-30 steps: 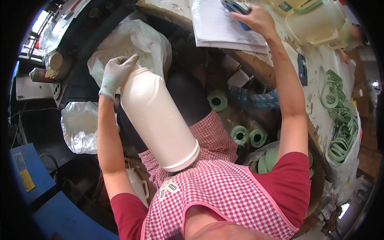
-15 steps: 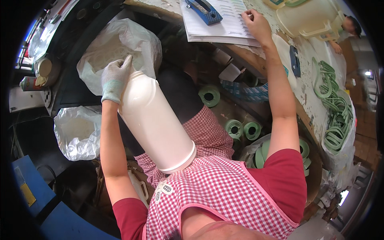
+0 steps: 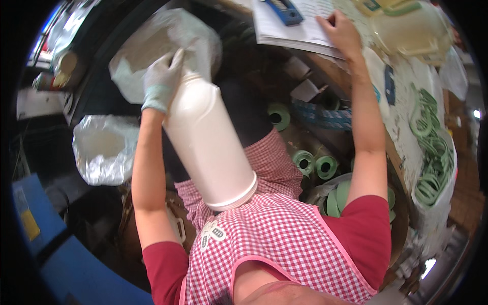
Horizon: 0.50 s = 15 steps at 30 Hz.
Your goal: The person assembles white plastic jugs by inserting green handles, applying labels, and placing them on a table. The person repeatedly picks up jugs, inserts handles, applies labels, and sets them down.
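A tall white plastic container [image 3: 211, 142] leans across my lap, its wide rimmed end against my checked apron and its narrow neck pointing away. At the neck, my left hand [image 3: 161, 81], in a pale knitted glove, is closed on the container; some fingers are hidden behind it. My bare right hand [image 3: 343, 35] rests at the right side of a stack of printed sheets [image 3: 300, 38] on the workbench. Its fingers are curled together, and whatever they may pinch cannot be made out. Just left of that hand lies a blue handheld tool [image 3: 284, 11] on the paper.
Two bags, one translucent [image 3: 129, 66] and one silvery [image 3: 104, 162], stand open on the left. Green rolls [image 3: 304, 161] lie below the workbench [image 3: 396, 119]. Green straps [image 3: 432, 147] fill a bag at right, near a cream container [image 3: 412, 30]. Blue panels [image 3: 86, 269] stand lower left.
The view has shifted, so the bench, bags and container sit further right in the picture. Both hands keep nearly the same places on the container and the sheets.
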### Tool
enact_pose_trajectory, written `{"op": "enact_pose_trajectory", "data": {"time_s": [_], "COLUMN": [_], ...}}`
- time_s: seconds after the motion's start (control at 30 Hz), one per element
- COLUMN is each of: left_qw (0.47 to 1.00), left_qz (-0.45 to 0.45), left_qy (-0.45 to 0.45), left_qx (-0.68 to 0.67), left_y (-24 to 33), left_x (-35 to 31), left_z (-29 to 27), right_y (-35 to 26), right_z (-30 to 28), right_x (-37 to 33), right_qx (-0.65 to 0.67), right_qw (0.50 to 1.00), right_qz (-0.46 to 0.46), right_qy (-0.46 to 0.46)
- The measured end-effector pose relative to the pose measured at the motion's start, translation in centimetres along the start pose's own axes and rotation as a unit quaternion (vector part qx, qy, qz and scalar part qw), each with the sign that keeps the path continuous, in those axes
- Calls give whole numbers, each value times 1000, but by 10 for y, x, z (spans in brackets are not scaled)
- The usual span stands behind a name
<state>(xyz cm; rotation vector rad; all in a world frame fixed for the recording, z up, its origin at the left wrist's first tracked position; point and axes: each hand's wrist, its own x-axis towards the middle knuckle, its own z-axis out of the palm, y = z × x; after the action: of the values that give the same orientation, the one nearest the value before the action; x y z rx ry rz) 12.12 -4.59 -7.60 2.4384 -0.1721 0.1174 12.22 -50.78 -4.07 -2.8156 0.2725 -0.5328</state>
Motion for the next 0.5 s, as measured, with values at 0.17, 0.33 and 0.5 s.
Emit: {"op": "enact_pose_trajectory", "data": {"time_s": [0.17, 0.33, 0.5], "left_qw": [962, 908, 934], "left_qz": [111, 35, 47], "left_qy": [174, 53, 61], "left_qx": [-178, -415, -348], "left_y": [-24, -20, -11], "left_x": [-81, -154, -163], "left_z": [-34, -27, -25], "right_y": [-84, -200, -228], "right_z": [-10, 2, 21], "right_x": [-61, -184, -213], "right_qx": [318, 560, 583], "right_qw": [946, 772, 744], "right_qz": [-22, 95, 82], "right_qy": [60, -285, -317]}}
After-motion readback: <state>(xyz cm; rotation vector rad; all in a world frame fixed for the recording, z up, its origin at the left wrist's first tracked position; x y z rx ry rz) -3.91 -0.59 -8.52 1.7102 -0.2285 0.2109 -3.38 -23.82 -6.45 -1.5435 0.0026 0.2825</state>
